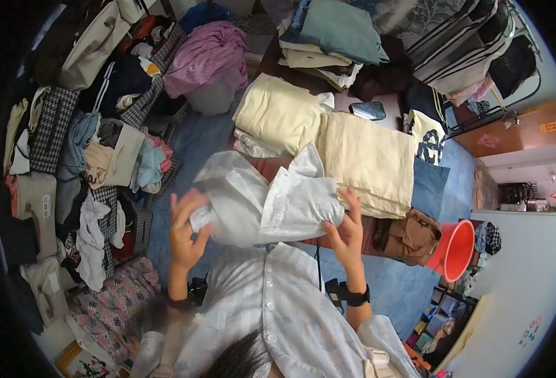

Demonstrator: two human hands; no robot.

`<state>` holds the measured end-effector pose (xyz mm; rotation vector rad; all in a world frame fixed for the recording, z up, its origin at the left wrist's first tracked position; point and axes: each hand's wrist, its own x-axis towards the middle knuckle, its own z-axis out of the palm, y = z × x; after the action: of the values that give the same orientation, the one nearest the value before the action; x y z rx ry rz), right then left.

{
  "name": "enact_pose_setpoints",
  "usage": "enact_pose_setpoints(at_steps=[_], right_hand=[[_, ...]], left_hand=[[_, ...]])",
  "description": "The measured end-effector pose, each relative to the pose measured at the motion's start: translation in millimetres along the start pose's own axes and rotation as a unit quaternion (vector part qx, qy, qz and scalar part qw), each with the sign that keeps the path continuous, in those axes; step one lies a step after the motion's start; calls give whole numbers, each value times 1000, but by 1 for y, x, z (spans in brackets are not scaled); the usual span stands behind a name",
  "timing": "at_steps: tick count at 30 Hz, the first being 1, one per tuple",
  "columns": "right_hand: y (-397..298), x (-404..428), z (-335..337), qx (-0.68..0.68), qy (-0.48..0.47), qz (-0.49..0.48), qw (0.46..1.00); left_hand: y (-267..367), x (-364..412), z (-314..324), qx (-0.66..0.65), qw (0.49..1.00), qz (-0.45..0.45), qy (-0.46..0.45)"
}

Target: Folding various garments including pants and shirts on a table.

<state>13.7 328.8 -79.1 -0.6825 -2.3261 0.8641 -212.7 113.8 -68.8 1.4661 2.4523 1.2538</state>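
A pale white collared shirt, partly folded, is spread between my two hands above the near edge of the table. My left hand, its fingers blurred, grips the shirt's left end by a small flap of cloth. At the opposite end, my right hand has its thumb on the fabric and its fingers around the edge. The collar points upward, away from me. Just beyond it lie a folded pale-yellow cloth and a folded cream cloth stack, the latter close to my right fingers.
A smartphone rests behind the cream stack. Farther back is a pile topped by green cloth. A brown folded garment sits at the table's right, beside a red bucket. Fabric storage boxes overflowing with clothes crowd the left.
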Motion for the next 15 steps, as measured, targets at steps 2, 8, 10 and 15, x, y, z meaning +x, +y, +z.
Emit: enact_pose_setpoints(at_steps=[2,8,10,15], right_hand=[[6,-17,9,158,-8,134,978],[59,-11,71,134,-34,256,957],[119,-19,116,79,1,224,971],[136,-32,120,14,-73,288,955]], left_hand=[[-10,-9,2,-120,992,-22,-39],[-86,-27,79,-218,943,-252,3],[-139,-32,126,-84,968,-225,-72],[-158,-52,148,-26,959,-278,-54]])
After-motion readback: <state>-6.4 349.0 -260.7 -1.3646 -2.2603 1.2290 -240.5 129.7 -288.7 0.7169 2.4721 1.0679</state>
